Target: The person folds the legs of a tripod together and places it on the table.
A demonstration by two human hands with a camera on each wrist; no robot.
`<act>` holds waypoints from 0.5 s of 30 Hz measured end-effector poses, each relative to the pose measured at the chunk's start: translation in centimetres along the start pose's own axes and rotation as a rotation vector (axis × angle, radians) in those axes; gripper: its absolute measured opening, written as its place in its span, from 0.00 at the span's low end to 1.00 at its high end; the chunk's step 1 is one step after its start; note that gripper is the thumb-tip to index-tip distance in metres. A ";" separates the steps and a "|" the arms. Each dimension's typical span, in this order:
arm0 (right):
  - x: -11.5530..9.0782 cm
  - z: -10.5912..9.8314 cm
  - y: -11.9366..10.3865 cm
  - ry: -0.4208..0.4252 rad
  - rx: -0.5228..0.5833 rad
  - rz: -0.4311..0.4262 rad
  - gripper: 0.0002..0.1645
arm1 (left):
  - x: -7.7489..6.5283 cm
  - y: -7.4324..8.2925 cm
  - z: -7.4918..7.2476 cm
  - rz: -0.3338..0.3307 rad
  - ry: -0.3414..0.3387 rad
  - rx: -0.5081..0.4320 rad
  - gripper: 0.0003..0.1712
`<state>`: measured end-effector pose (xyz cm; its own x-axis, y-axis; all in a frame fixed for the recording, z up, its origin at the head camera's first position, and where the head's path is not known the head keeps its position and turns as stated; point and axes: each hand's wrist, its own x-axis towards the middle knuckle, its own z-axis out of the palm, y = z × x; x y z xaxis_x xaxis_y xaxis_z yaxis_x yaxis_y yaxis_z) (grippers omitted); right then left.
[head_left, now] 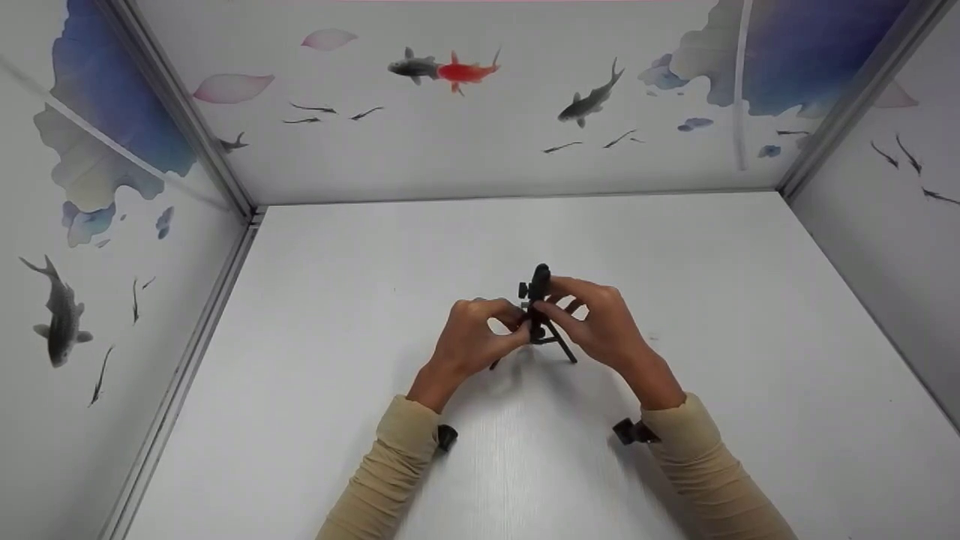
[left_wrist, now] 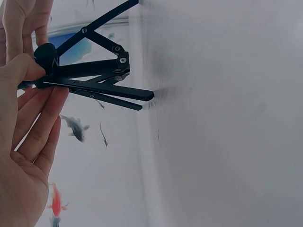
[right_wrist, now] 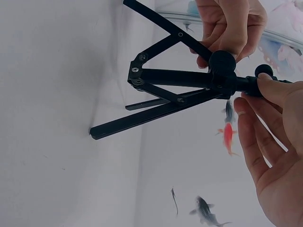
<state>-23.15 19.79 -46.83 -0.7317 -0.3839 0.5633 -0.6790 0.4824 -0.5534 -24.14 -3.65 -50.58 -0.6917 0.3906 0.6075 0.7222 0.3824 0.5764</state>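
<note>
Though probably light, looks like a stiff, hinged black tripod (right_wrist: 177, 77), standing upright on the counter (head_left: 360, 259) with legs (right_wrist: 147, 117) splayed. Pinched at the hub (right_wrist: 223, 86) by the left hand (head_left: 472, 337) and at the neck (right_wrist: 243, 84) by the right hand (head_left: 604, 319), with other fingers loosely extended. Best gripped there — not by braces (right_wrist: 158, 91) liable to fold.

The left hand (head_left: 474, 341) covers part of the black tripod (right_wrist: 177, 78) in the head view, where both sleeves (head_left: 384, 466) run off the bottom edge. The right wrist view's right edge crops the right hand (head_left: 606, 322).
</note>
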 end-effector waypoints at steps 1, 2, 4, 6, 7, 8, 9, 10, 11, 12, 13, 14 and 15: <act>0.0 0.0 0.0 0.002 0.001 -0.002 0.18 | 0.0 0.0 0.0 0.004 0.003 -0.006 0.03; 0.0 0.0 0.0 0.004 0.001 -0.004 0.18 | 0.0 0.0 0.0 0.010 0.007 -0.011 0.03; 0.0 0.0 0.0 0.006 0.002 -0.006 0.18 | 0.0 -0.1 0.0 0.019 0.012 -0.014 0.04; 0.0 0.0 0.0 0.007 0.002 -0.005 0.18 | 0.0 -0.1 0.0 0.025 0.014 -0.012 0.04; 0.0 0.0 0.0 0.006 0.002 -0.004 0.18 | 0.0 -0.1 0.0 0.027 0.015 -0.010 0.04; 0.0 0.0 0.0 0.005 0.002 -0.002 0.18 | 0.0 -0.1 0.0 0.029 0.015 -0.006 0.04; 0.0 0.0 0.0 0.005 0.003 -0.001 0.18 | 0.1 -0.1 0.0 0.030 0.016 -0.005 0.04; 0.0 0.0 0.0 0.004 0.004 -0.001 0.18 | 0.1 -0.1 0.0 0.030 0.016 -0.004 0.04; 0.0 0.0 0.0 0.004 0.005 -0.003 0.18 | 0.1 -0.1 0.0 0.032 0.017 -0.007 0.04; 0.0 0.0 0.0 0.004 0.005 -0.004 0.18 | 0.1 -0.1 0.0 0.033 0.019 -0.012 0.04; 0.0 0.0 -0.1 0.004 0.005 -0.004 0.18 | 0.1 -0.1 0.0 0.033 0.020 -0.015 0.04; 0.0 0.0 -0.1 0.005 0.005 -0.005 0.18 | 0.1 -0.1 0.0 0.033 0.022 -0.020 0.04; 0.1 0.0 -0.1 0.005 0.005 -0.007 0.18 | 0.0 -0.1 0.0 0.033 0.024 -0.026 0.04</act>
<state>-23.15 19.73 -46.77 -0.7269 -0.3834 0.5698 -0.6842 0.4762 -0.5524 -24.23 -3.65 -50.61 -0.6672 0.3827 0.6391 0.7449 0.3475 0.5695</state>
